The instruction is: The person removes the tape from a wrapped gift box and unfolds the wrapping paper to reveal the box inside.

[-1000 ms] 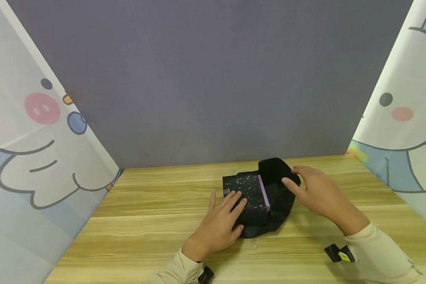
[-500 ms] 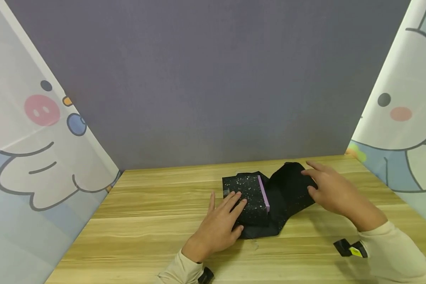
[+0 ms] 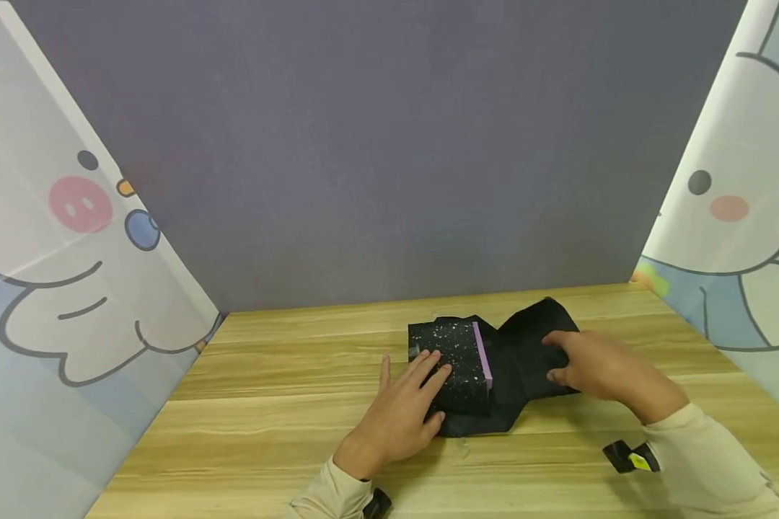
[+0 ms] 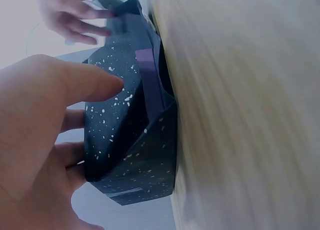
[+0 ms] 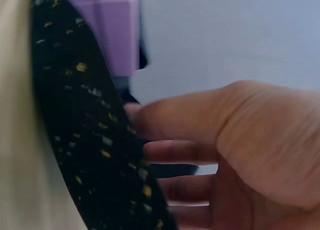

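Observation:
A purple box (image 3: 482, 353) lies partly wrapped in black paper with white specks (image 3: 451, 335); only its right end shows in the head view. My left hand (image 3: 399, 414) rests on the speckled top with fingers spread and straight. On the right, a plain black flap of the paper (image 3: 526, 357) lies unfolded against the wooden table. My right hand (image 3: 600, 371) touches this flap, thumb and fingers apart. In the right wrist view, the thumb (image 5: 170, 115) is at the edge of the speckled paper, with the purple box end (image 5: 117, 34) beyond.
The wooden table (image 3: 266, 404) runs back to a grey panel (image 3: 389, 158). Cartoon-printed white sheets (image 3: 32, 310) stand at the left and right sides. A small clear scrap (image 3: 465, 448) lies in front of the wrapped box.
My right hand has moved right, then a little back toward the box and down. The raised paper flap has spread out flatter to the right. My left hand has stayed in place.

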